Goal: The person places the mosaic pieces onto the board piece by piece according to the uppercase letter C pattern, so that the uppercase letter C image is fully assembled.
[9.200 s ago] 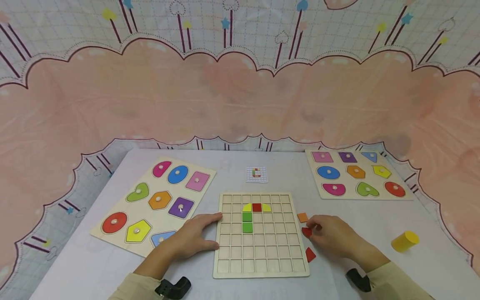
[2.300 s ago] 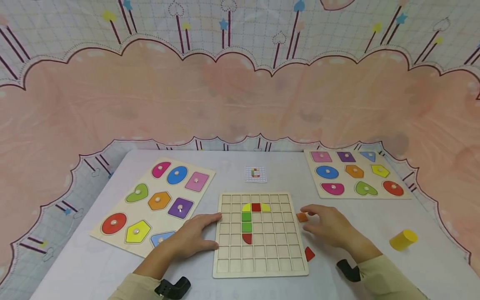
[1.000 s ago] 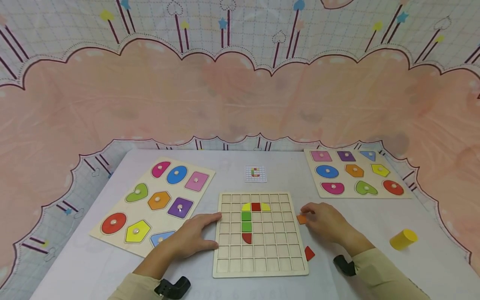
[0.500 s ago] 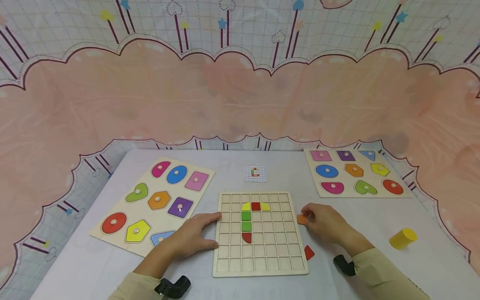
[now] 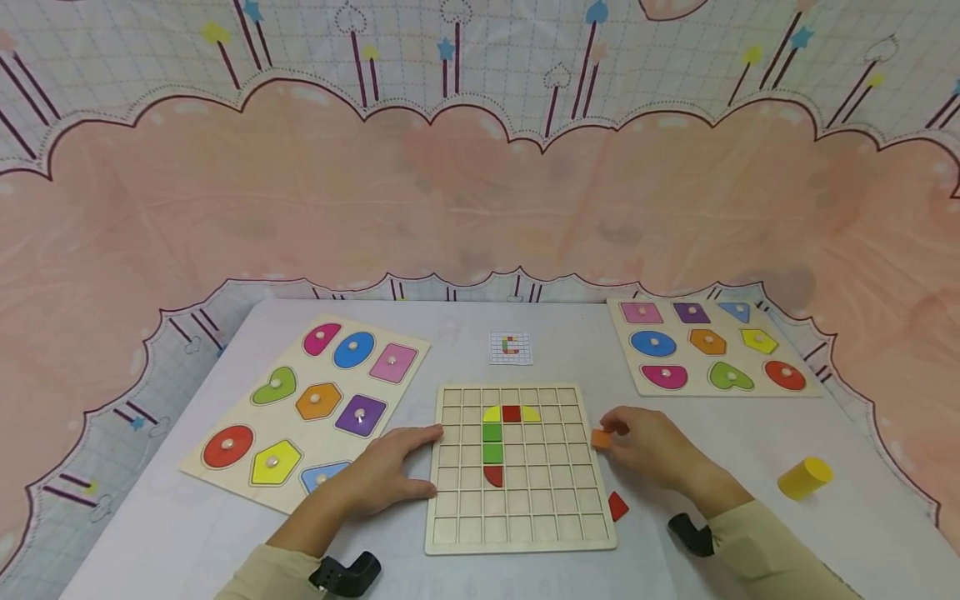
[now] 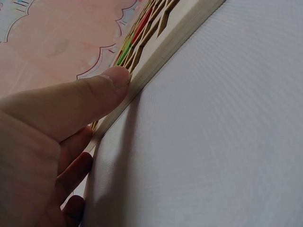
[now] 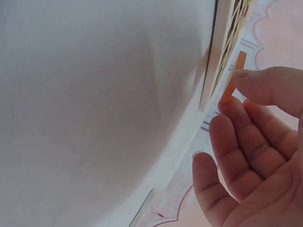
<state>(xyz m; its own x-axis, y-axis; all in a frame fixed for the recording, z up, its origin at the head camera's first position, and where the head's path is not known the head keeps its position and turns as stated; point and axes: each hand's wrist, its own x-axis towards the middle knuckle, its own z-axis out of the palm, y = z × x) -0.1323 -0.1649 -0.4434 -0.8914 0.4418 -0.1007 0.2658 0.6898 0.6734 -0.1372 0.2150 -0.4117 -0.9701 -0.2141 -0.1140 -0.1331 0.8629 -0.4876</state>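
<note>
A wooden grid board [image 5: 555,527] lies in the middle of the table. In its cells sit two yellow quarter-round tiles, a red square tile [image 5: 512,414], two green square tiles [image 5: 492,453] and a red quarter-round tile [image 5: 493,476]. My left hand [image 5: 378,475] rests at the board's left edge, thumb and forefinger apart and touching its rim. Just off the right edge, my right hand [image 5: 656,446] pinches an orange square tile [image 7: 235,78] between thumb and fingers, the other fingers loosely bent. Another red tile [image 5: 618,506] lies nearer me beside the board.
A small printed pattern card [image 5: 511,348] lies beyond the board. Knobbed shape puzzles stand on both sides, the left puzzle [image 5: 292,429] partly under my left forearm and the right puzzle [image 5: 720,348] farther back. A yellow cylinder [image 5: 806,478] sits at the right.
A red quarter-round tile has gone from beside the board into the cell below the green tiles. My right hand has since taken the orange tile and tilted it up. The left hand stays put.
</note>
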